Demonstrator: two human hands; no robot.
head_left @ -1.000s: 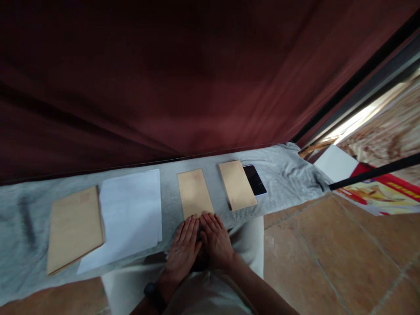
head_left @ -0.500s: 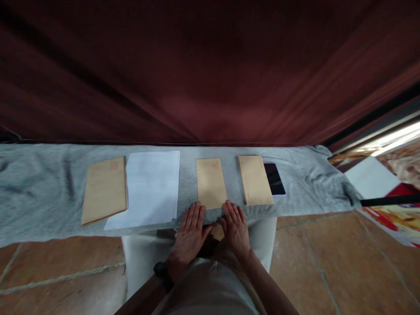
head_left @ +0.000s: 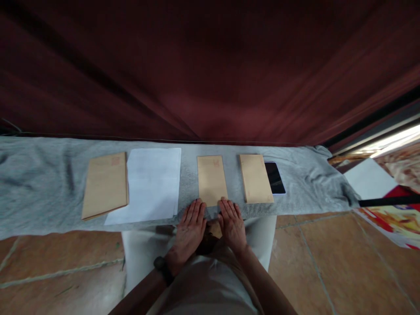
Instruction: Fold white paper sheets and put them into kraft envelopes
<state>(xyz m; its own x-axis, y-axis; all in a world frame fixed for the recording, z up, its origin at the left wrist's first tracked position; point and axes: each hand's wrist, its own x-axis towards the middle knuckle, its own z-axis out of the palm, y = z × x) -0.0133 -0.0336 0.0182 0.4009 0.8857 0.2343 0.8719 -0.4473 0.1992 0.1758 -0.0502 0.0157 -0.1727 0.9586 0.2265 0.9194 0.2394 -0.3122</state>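
A single brown paper envelope (head_left: pixel 211 178) with a faint red stamp lies flat in the middle of the grey cloth. My left hand (head_left: pixel 191 225) rests palm down at its near left corner, fingers stretched out. At the near right corner lies my right hand (head_left: pixel 232 223), also flat, its fingertips at the envelope's edge. To the right is a stack of brown envelopes (head_left: pixel 256 179), partly covering a dark-screened phone (head_left: pixel 275 178). On the left, white paper sheets (head_left: pixel 151 183) sit beside another pile of brown envelopes (head_left: pixel 105 186), which overlaps their edge.
The long narrow surface is covered by a grey cloth (head_left: pixel 306 188). Behind it hangs a dark red curtain (head_left: pixel 210 87). A white sheet (head_left: pixel 370 178) and a colourful printed bag or packet (head_left: pixel 393 221) are at the far right, by a dark bar. Tiled floor (head_left: pixel 305 262) shows below.
My right hand has shifted very slightly left along the envelope's near edge. The view has tilted a little; the envelopes, sheets and phone keep their places.
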